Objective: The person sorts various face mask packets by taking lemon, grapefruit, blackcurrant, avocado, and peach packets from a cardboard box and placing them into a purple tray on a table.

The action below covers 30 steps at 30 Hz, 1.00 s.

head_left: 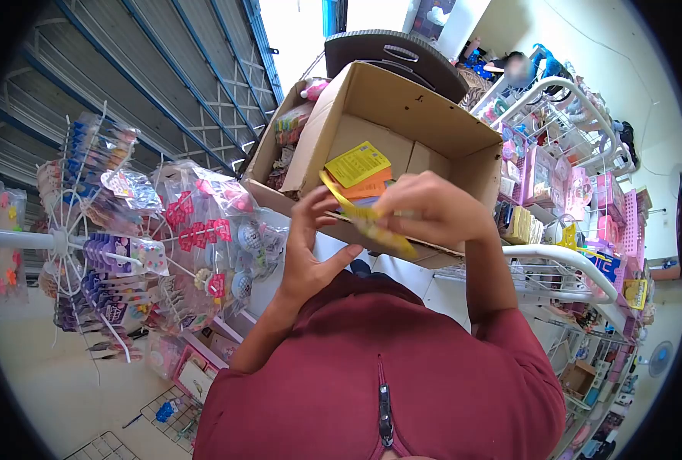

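A yellow packet (356, 210), partly blurred, slants across the near edge of an open cardboard box (475, 149). My right hand (431, 207) is closed on it from the right. On its left side is my left hand (310, 249), with thumb and fingers apart; the fingertips are close to the packet, and whether they touch it I cannot tell. Inside the box lie a yellow printed booklet (358, 163) and an orange one (369, 186), beyond the hands.
A second carton (268, 157) with bagged goods adjoins the box on the left. Hanging hair accessories (203, 230) fill a rotating rack at left. White wire shelving (578, 264) with pink goods stands at right. Behind is a dark chair (394, 47); a person (502, 65) is farther back.
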Motion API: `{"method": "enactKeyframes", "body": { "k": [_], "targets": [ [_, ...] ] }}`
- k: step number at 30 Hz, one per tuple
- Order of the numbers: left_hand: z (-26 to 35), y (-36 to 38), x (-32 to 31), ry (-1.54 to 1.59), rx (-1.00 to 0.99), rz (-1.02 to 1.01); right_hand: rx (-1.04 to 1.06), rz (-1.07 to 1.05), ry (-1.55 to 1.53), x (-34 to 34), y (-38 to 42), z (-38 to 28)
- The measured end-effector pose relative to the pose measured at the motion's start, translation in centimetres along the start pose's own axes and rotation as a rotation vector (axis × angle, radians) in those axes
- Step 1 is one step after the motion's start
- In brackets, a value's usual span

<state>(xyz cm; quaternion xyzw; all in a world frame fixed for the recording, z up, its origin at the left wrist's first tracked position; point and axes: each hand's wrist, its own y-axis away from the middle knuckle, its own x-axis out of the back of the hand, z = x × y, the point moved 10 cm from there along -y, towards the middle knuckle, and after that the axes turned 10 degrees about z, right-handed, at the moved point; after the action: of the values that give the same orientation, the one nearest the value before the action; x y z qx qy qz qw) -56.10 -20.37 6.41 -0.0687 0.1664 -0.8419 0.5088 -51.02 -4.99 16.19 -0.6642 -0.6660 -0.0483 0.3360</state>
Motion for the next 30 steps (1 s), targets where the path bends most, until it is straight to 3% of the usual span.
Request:
{"method": "enactKeyframes", "body": {
  "k": [1, 5, 6, 8, 9, 11, 13, 14, 16, 17, 19, 20, 24, 27, 29, 30],
  "targets": [
    [-0.6, 0.1, -0.8, 0.13, 0.121, -0.102, 0.012, -0.077, -0.121, -1.1, 0.1, -0.2],
    [-0.7, 1.0, -1.1, 0.359, 0.237, -0.167, -0.006, -0.264, -0.402, -3.6, -0.7, 0.8],
    [-0.7, 1.4, -0.5, 0.135, 0.149, -0.217, -0.002, -0.269, -0.403, -3.7, -1.2, 1.2],
    [-1.8, 3.5, 0.5, 0.195, 0.26, -0.173, -0.065, -0.552, -0.565, -6.3, -0.8, 1.7],
    [-2.6, 4.4, 1.0, 0.258, 0.371, -0.132, -0.064, -0.551, -0.567, -6.0, -1.1, 3.4],
    [-1.9, 4.7, 1.8, 0.26, 0.37, -0.085, -0.397, -0.376, -0.549, -4.3, -2.0, 12.5],
    [-2.7, 5.7, 2.7, 0.211, 0.365, -0.108, -0.467, -0.348, 0.036, -4.4, -2.9, 21.3],
    [-3.0, 6.1, 3.3, 0.214, 0.366, -0.11, -0.471, -0.346, 0.038, -6.5, -1.3, 24.7],
    [-4.0, 6.9, 4.1, 0.108, 0.399, -0.148, -0.187, -0.338, 0.777, -8.9, 1.1, 29.8],
    [-3.9, 7.1, 4.2, 0.11, 0.399, -0.152, -0.19, -0.335, 0.779, -9.5, 1.8, 29.9],
    [-3.9, 7.1, 5.1, 0.144, 0.439, -0.079, -0.34, -0.574, 0.74, -12.0, 4.3, 30.9],
    [-4.1, 7.1, 5.3, 0.145, 0.441, -0.082, -0.258, -0.513, 0.789, -11.9, 4.2, 30.0],
    [-4.8, 7.1, 5.8, 0.147, 0.43, -0.03, -0.32, -0.505, 0.717, -11.4, 4.4, 27.0],
    [-5.3, 6.9, 5.5, 0.146, 0.408, -0.072, -0.184, -0.5, 0.858, -10.5, 4.2, 24.6],
    [-5.5, 6.8, 5.1, 0.131, 0.394, -0.127, -0.513, -0.36, 0.678, -6.9, 3.5, 21.8],
    [-5.6, 7.0, 4.4, 0.159, 0.42, -0.192, -0.521, -0.354, 0.68, -6.1, 3.8, 20.7]
  ]
}}
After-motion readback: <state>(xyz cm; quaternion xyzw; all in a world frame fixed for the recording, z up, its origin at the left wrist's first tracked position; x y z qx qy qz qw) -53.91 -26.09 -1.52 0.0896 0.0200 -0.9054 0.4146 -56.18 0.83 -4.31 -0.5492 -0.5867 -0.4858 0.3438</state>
